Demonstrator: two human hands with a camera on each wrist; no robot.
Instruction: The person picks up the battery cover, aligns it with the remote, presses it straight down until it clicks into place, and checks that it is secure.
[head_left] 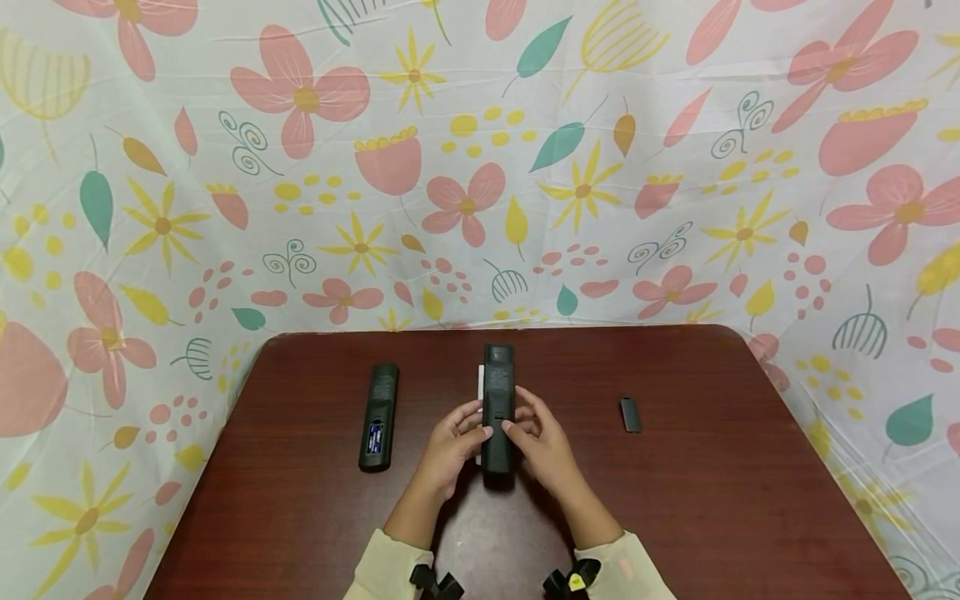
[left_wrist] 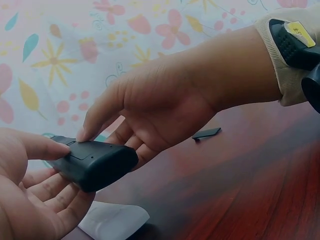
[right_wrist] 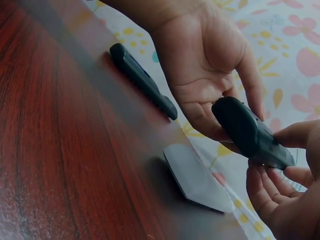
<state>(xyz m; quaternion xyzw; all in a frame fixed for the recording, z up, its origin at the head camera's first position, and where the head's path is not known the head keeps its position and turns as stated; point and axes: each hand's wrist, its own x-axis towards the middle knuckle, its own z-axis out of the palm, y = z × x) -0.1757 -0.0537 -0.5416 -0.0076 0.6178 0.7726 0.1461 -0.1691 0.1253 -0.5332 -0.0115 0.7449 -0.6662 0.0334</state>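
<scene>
A black remote control (head_left: 498, 379) is held back side up above the middle of the table, between both hands. My left hand (head_left: 450, 450) grips its left edge, fingers beneath and thumb on the back. From the other side my right hand (head_left: 551, 450) holds it the same way, its thumb on the back near the left thumb. In the left wrist view, a closed battery cover outline shows on the remote (left_wrist: 107, 165) near the thumbs. Beneath it lies a flat white object (right_wrist: 195, 177), mostly hidden in the head view.
A second black remote (head_left: 384, 387) lies to the left, its battery compartment uncovered and blue batteries (head_left: 375, 437) inside. On the right rests a small black battery cover (head_left: 631, 414). The brown table (head_left: 712, 483) meets a flowered cloth (head_left: 465, 150) at its back edge.
</scene>
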